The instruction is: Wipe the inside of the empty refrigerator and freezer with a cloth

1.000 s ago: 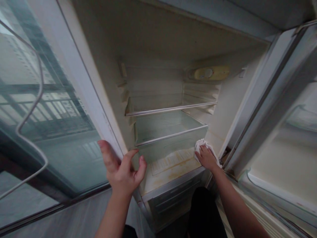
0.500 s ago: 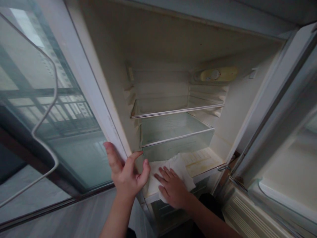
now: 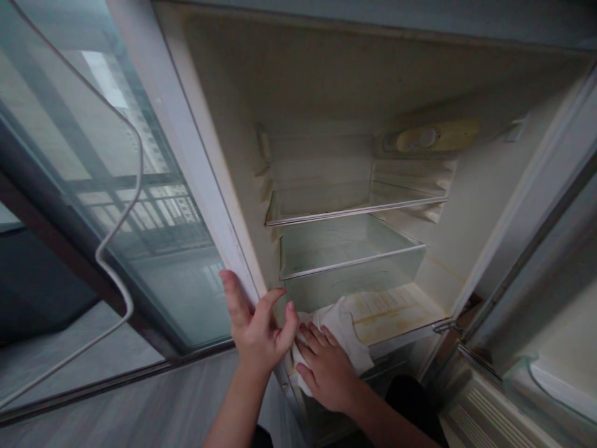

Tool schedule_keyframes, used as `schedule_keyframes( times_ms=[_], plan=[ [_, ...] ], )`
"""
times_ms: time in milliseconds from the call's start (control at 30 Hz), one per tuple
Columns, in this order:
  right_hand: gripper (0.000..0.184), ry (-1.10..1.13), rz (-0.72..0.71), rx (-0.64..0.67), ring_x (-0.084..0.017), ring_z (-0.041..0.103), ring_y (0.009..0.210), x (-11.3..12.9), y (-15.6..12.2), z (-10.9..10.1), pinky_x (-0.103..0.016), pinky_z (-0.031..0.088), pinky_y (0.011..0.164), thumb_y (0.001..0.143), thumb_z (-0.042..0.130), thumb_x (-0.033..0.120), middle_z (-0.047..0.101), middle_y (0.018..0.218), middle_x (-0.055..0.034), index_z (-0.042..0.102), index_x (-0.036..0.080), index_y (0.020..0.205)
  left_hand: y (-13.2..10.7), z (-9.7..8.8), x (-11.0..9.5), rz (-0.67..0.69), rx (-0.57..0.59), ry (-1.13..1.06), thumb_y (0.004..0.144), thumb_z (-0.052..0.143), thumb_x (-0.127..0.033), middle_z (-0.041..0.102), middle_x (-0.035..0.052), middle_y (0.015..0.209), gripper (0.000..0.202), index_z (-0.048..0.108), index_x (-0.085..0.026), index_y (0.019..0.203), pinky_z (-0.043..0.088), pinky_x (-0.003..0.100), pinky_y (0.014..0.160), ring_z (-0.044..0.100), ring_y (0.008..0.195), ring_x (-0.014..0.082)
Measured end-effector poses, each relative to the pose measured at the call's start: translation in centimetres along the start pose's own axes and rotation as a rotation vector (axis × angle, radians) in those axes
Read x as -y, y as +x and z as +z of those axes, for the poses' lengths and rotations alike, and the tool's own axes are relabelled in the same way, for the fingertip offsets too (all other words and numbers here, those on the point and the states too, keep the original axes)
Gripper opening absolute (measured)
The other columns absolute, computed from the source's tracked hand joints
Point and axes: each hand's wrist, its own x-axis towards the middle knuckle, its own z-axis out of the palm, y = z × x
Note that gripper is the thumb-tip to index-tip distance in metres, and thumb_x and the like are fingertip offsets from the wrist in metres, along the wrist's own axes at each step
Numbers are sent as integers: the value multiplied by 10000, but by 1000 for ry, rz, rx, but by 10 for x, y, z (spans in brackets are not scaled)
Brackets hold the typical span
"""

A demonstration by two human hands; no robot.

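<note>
A white cloth (image 3: 347, 330) lies rumpled on the fridge's bottom ledge, toward its left front corner. My right hand (image 3: 326, 370) presses flat on it, fingers stretched out and slightly apart. At the fridge's left front edge (image 3: 233, 249) rests my left hand (image 3: 259, 333), with its fingers spread and nothing in them. Right of the cloth, the bare part of the ledge (image 3: 396, 311) shows yellowish stains. Just behind the cloth stands a clear drawer (image 3: 345, 283).
A glass shelf (image 3: 354, 208) spans the fridge above the drawer. A yellowed lamp housing with a dial (image 3: 438, 137) sits on the right inner wall. The open door (image 3: 550, 286) swings out at right. Left, a white cable (image 3: 137, 186) hangs before a glass pane (image 3: 196, 292).
The camera view has shifted, moving the fridge rightward in the picture. Relative to the fridge, my right hand and the cloth have slid a little left, and the cloth looks more bunched.
</note>
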Motion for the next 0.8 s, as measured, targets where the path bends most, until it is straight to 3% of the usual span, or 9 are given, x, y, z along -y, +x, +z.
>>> schedule_keyframes(
  times_ms=[133,400,533,667,800],
  plan=[
    [546,-8,-9,-18,-265,256,1522,0,-1,0,-528,255,1252,1055,384,444,327,1634,-66,384,238,1560,1,0,1,23,-10,-21,792,704,-113,-9,71,1715,233,681,-166,1017,145,351,1289,65,1574,299],
    [533,-7,-15,-34,-279,283,1514,-1,-1,0,-539,281,1244,1051,406,433,331,1630,-64,417,233,1545,2,-1,1,29,-1,-26,794,698,-107,-17,86,1714,235,677,-159,1022,130,357,1291,57,1575,299],
    [495,89,1,-58,-259,342,1488,1,2,0,-529,288,1249,1059,384,361,408,1591,-47,444,225,1531,3,-1,0,37,-15,-17,793,697,-102,-6,85,1714,239,676,-161,1023,125,363,1291,73,1575,294],
    [471,364,54,-192,-227,441,1428,13,-2,19,-507,286,1254,1066,334,304,532,1495,-78,493,214,1501,2,0,-1,26,-11,-21,793,702,-117,-23,90,1713,241,676,-154,1029,140,358,1286,89,1573,303],
    [550,919,318,-275,-245,438,1433,37,-9,43,-509,317,1233,1075,268,502,540,1484,-92,513,234,1488,2,0,-1,11,-1,-27,816,695,-147,-31,74,1715,229,674,-168,1043,138,356,1283,72,1574,299]
  ],
)
